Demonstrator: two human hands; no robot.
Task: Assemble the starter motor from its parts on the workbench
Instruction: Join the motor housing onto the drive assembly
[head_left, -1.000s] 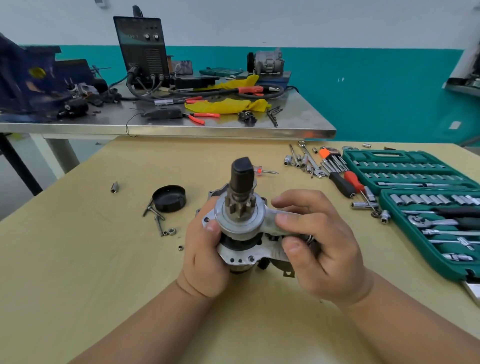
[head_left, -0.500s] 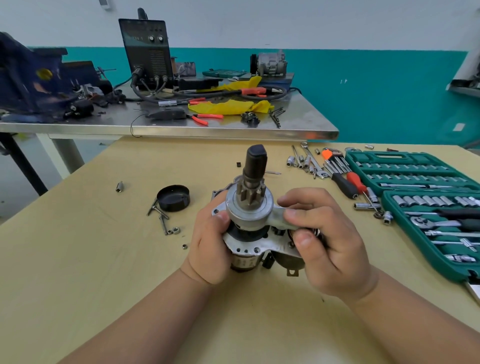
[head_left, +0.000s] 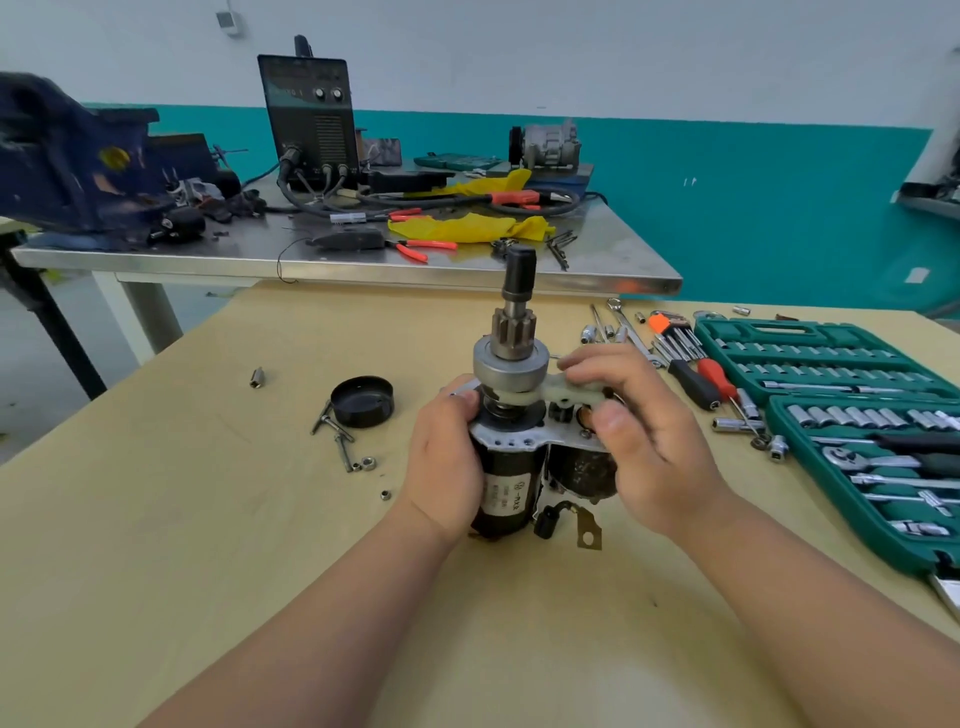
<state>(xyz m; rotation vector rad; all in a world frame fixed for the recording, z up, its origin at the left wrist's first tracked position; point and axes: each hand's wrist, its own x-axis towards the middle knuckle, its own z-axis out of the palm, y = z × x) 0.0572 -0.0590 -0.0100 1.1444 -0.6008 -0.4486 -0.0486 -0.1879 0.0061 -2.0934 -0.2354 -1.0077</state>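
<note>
starter motor (head_left: 506, 493) stands upright dead centre of the frame on the workbench (head_left: 208, 519), long axis vertical, pinion (head_left: 514, 332) and shaft pointing up. left hand (head_left: 447, 467) comes in from the left of the picture, fingers curled round the black motor body, thumb up by the flange. right hand (head_left: 649, 447) comes in from the right and pinches the outer end of the white shift fork (head_left: 563, 391) between thumb and forefingers; can't tell what the rest of its fingers are doing.

the fork lies roughly level, crosswise to the shaft. its inner end sits at the collar just under the drive clutch, and its free end hangs above the solenoid (head_left: 584, 473) just right of the motor body. i reckon that's what the next move depends on: the free end goes down to the solenoid, and the right hand's the nearer one. black cap (head_left: 362, 401) and bolts (head_left: 337, 441) lie well apart at centre left.
</note>
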